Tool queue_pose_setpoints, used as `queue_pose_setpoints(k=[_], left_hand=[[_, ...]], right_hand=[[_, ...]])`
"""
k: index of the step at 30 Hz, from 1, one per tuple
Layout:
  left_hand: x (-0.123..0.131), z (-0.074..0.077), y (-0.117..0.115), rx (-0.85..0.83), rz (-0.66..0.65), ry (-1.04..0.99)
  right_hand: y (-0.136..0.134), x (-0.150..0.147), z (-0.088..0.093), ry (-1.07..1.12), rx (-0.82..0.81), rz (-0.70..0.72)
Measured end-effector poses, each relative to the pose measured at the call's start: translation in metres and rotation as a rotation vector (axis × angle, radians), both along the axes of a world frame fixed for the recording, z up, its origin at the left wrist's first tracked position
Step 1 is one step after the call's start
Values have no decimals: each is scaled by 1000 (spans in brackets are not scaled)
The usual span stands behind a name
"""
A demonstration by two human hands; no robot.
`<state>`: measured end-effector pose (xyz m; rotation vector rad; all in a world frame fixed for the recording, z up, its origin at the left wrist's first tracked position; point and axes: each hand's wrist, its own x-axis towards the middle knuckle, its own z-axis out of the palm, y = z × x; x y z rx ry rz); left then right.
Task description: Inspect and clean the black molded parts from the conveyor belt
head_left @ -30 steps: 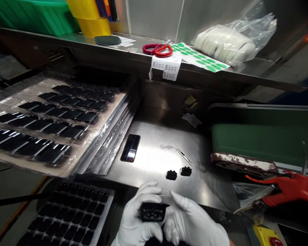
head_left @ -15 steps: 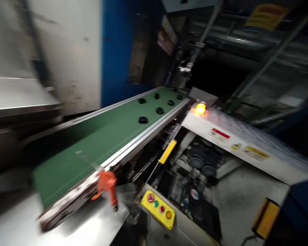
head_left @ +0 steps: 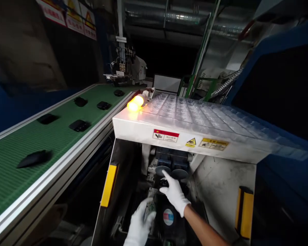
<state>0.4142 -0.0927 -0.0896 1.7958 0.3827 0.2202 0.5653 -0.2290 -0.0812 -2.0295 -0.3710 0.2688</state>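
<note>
Dim machine bay (head_left: 169,164) now, desk gone: my right hand (head_left: 174,193) pinches a black part (head_left: 164,183); left hand (head_left: 140,227) grip unclear.

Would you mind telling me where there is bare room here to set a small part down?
The green belt has open stretches between the black parts, widest at its near end. The white machine top is covered by a clear blister tray. The bay below is crowded: both gloved hands, right hand and left hand, work among dark components.
</note>
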Motion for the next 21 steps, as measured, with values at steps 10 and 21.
queue_pose_setpoints(k=[10, 21], left_hand=[[108, -25, -22, -509, -109, -129], [108, -28, -7, -549, -200, -139]], right_hand=[[-3, 33, 25, 20, -108, 195], [41, 49, 16, -95, -491, 309]])
